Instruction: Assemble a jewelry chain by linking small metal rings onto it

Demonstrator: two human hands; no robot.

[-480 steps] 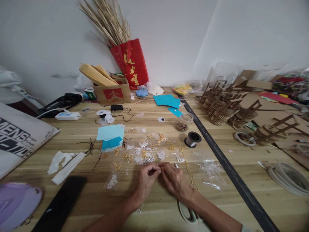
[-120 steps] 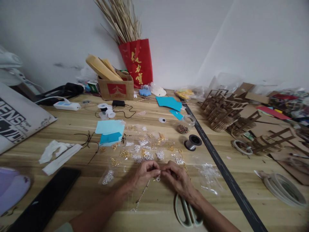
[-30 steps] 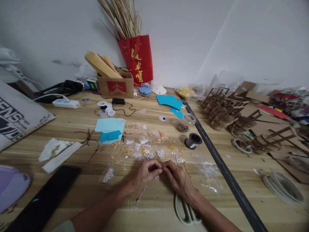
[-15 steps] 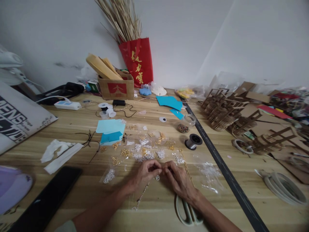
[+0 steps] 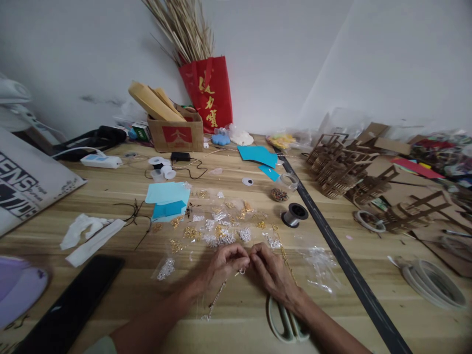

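My left hand [image 5: 225,265] is closed in a pinch on a thin chain bracelet [image 5: 217,298]. Its strand hangs below the fingers and trails on the wooden table, while a small silver ring-shaped clasp [image 5: 241,271] dangles by the fingertips. Close beside it, my right hand [image 5: 271,270] is also pinched, fingertips almost meeting those of the left; whatever sits between them is too small to make out. Pale-handled scissors [image 5: 286,322] lie partly under my right wrist. Just beyond the hands are small bags of silver findings [image 5: 223,238] and gold findings [image 5: 191,232].
A gold chain [image 5: 283,253] and a clear plastic bag [image 5: 319,268] lie right of my hands. Farther off are a wire spool [image 5: 295,215], a jar of beads [image 5: 280,193] and blue sheets [image 5: 169,196]. A black phone [image 5: 73,305] lies left; brown baskets [image 5: 339,167] stand right.
Sixteen seconds ago the clasp was not visible at my fingers; now it dangles there and more of the strand shows. Over the last second the hands stay pinched together with only slight fingertip shifts.
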